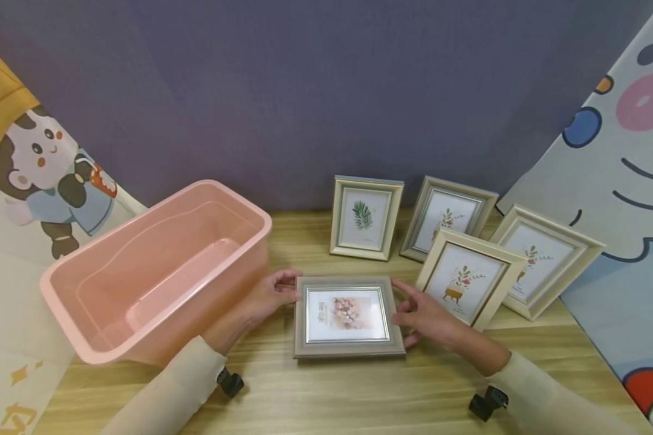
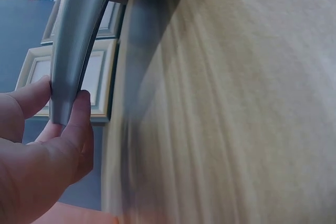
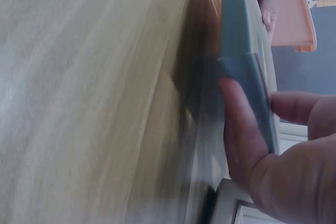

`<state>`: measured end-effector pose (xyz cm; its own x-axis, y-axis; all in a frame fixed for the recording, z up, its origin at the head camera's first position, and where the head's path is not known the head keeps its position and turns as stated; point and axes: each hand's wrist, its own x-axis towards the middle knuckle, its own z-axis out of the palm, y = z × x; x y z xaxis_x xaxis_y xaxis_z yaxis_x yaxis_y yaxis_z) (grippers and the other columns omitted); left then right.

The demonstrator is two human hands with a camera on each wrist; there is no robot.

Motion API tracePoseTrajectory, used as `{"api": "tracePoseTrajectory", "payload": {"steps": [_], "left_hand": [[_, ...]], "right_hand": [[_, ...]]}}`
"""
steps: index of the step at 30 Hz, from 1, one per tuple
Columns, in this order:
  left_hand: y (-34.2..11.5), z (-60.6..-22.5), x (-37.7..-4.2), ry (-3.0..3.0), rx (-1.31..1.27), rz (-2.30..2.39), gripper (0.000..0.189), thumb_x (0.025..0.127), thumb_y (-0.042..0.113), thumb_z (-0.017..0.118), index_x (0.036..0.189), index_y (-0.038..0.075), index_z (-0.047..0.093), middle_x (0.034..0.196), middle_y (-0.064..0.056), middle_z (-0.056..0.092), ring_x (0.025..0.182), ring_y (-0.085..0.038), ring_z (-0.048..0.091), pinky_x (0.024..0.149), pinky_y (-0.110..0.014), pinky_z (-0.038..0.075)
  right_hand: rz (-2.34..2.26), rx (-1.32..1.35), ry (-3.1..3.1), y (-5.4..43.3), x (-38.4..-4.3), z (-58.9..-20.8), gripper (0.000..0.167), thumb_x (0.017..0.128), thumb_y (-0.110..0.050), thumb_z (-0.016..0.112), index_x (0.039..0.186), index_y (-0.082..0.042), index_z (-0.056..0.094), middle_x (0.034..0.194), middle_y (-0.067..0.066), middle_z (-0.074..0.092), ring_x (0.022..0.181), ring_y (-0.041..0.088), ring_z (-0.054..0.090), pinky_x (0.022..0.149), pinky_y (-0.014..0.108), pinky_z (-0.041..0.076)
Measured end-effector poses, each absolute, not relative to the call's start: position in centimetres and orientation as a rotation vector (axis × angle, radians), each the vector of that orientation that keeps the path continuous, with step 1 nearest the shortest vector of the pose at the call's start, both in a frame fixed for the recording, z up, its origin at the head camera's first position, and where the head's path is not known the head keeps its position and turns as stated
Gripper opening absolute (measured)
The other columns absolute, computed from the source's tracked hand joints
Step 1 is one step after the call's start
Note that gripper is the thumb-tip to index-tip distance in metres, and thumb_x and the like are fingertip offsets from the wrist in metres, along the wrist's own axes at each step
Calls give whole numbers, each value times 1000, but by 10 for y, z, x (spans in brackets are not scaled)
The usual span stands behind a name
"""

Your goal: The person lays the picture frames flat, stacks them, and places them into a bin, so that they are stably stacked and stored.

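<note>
Both hands hold a grey-brown picture frame (image 1: 350, 350) with a flower print, face up over the wooden table. At its left edge the left hand (image 1: 274, 296) pinches the border, thumb on top and fingers beneath, as the left wrist view shows of the frame's edge (image 2: 79, 40). On the opposite edge the right hand (image 1: 427, 317) grips likewise; in the right wrist view its fingers (image 3: 241, 124) lie under the frame (image 3: 247, 72) and the thumb is on the upper side. A strip of table and shadow shows below the frame in both wrist views.
A pink plastic tub (image 1: 196, 290) stands at the left. Behind and right of the hands stand a cream frame with a green leaf print (image 1: 334, 226), a grey frame (image 1: 413, 229), and two cream frames (image 1: 435, 257) with plant prints. A dark wall (image 1: 305, 90) rises behind the table (image 1: 332, 399).
</note>
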<state>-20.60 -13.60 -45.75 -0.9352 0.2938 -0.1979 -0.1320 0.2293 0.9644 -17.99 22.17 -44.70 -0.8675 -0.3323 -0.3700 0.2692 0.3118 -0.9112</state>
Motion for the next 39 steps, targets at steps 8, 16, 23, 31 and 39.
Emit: {"api": "tracePoseTrajectory", "payload": {"steps": [8, 16, 23, 31, 39], "left_hand": [[-135, -467, -206, 2217, 149, 1697, 51, 92, 3, 70, 140, -3, 53, 127, -24, 58, 112, -28, 60, 93, -32, 55], [-135, -465, -203, 2259, 134, 1648, 48, 92, 2, 69, 138, -4, 54, 125, -24, 60, 110, -28, 61, 93, -33, 55], [-132, -468, -204, 2301, 130, 1624, 45, 91, -1, 70, 135, -4, 58, 121, -23, 63, 104, -27, 63, 89, -32, 57], [-133, -474, -205, 2329, 89, 1587, 46, 91, 1, 72, 136, -2, 59, 123, -22, 65, 107, -27, 64, 91, -34, 56], [-131, -473, -205, 2343, 80, 1569, 46, 91, 1, 72, 135, -3, 60, 123, -22, 65, 106, -27, 65, 92, -35, 57]], "right_hand": [[-1518, -36, 2102, 217, -177, -449, 95, 89, 5, 68, 164, -13, 14, 106, 18, 54, 85, 24, 60, 64, 47, 63], [-1483, -38, 2132, 215, -177, -451, 95, 88, 5, 69, 164, -14, 16, 105, 20, 58, 85, 26, 63, 65, 46, 64], [-1456, -36, 2154, 213, -176, -453, 95, 88, 5, 70, 164, -13, 16, 104, 20, 61, 81, 25, 66, 64, 45, 64], [-1432, -14, 2185, 209, -173, -453, 95, 87, 5, 70, 164, -12, 17, 103, 20, 62, 78, 24, 66, 62, 44, 63], [-1396, 21, 2244, 205, -173, -452, 93, 86, 7, 71, 163, -11, 22, 103, 19, 61, 79, 23, 66, 60, 42, 63]]}}
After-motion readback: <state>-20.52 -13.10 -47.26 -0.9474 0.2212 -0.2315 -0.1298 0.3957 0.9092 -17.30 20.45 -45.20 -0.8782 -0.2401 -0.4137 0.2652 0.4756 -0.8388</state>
